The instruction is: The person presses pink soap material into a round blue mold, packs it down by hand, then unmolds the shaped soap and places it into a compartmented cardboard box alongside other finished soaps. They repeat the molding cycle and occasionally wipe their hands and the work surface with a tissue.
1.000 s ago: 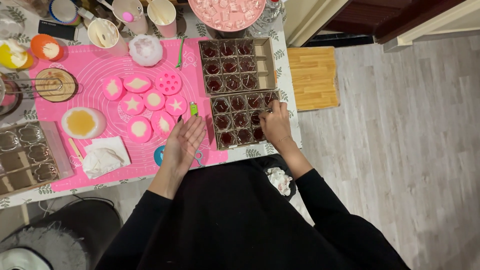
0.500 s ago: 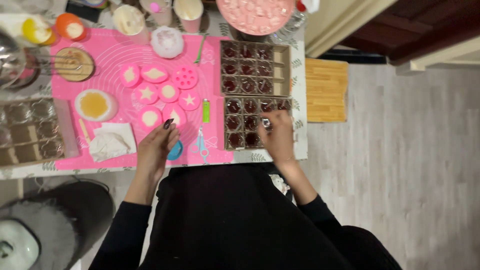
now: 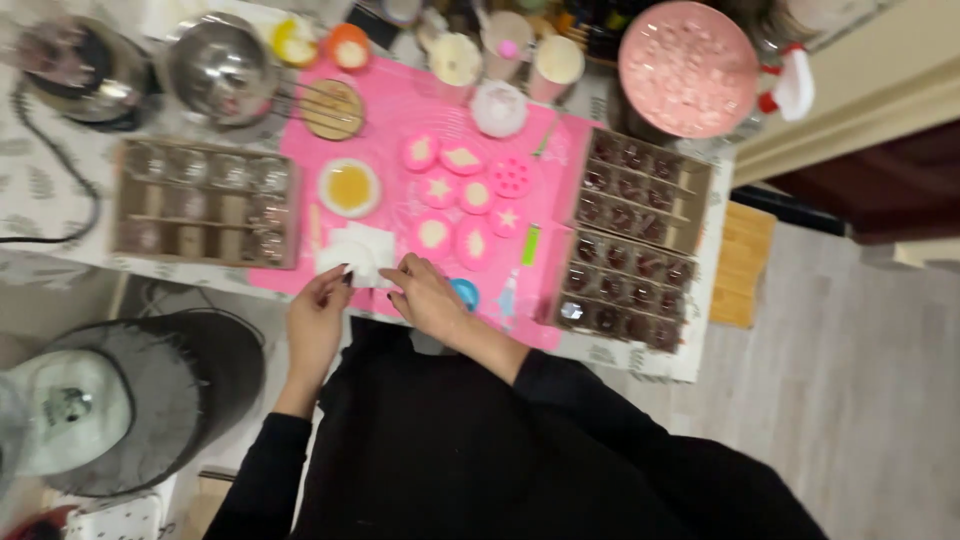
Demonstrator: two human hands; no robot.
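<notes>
A white tissue (image 3: 358, 252) lies on the pink mat's (image 3: 400, 110) near edge, between both hands. The left hand (image 3: 318, 318) pinches its near corner; the right hand (image 3: 428, 297) rests loosely curled at its right edge, beside pink moulds (image 3: 455, 205).

— What's the room like?
— Pale grey wood-plank floor (image 3: 880, 400) on the right, a cream wall (image 3: 850, 110) with a dark doorway (image 3: 880, 190) beside it.
— Furniture?
— A table (image 3: 60, 190) under a leaf-patterned cloth, a small wooden stool (image 3: 745, 265) beside it; even indoor light
</notes>
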